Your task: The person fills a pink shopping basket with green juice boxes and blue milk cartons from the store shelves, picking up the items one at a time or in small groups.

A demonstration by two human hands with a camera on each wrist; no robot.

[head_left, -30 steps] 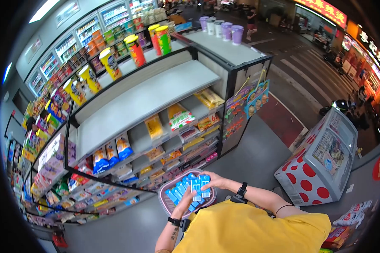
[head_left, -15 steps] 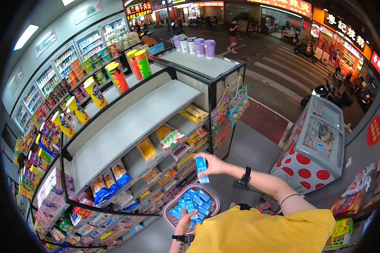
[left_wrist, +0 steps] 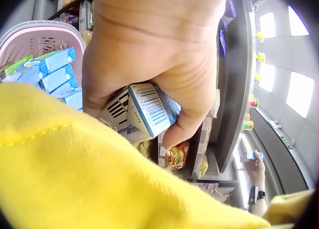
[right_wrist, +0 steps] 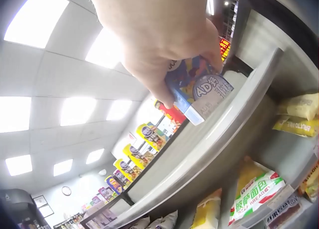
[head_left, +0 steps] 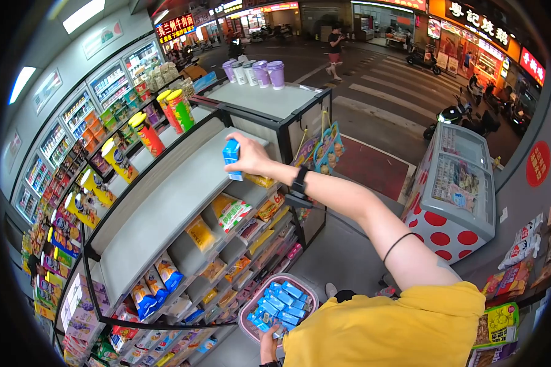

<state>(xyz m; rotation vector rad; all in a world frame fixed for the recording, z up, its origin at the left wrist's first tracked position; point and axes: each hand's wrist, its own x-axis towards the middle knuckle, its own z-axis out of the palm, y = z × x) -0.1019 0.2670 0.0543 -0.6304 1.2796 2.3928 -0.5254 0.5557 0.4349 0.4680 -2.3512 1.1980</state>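
Note:
In the head view my right hand (head_left: 250, 155) pinches a blue carton (head_left: 231, 158) above the right end of the bare top shelf (head_left: 165, 183). The right wrist view shows that carton (right_wrist: 199, 89) upright between thumb and fingers, over the shelf board (right_wrist: 219, 124). Low down, my left hand (head_left: 268, 344) is at the near rim of a pink basket (head_left: 314, 306) full of blue cartons (head_left: 281, 300). In the left wrist view my left hand (left_wrist: 154, 54) grips a carton (left_wrist: 149, 109), its barcode end showing, beside the basket (left_wrist: 42, 27).
Lower shelves hold bagged bread (head_left: 231, 211) and blue packs (head_left: 168, 274). Tall snack cans (head_left: 147, 134) and purple cups (head_left: 275, 74) stand along the unit's top. A spotted freezer (head_left: 450, 196) is at the right; beyond the doorway a person (head_left: 335, 52) is on the street.
My right hand has carried a carton from the basket up and left to the top shelf. My left hand stays low by the basket. The head view has shifted.

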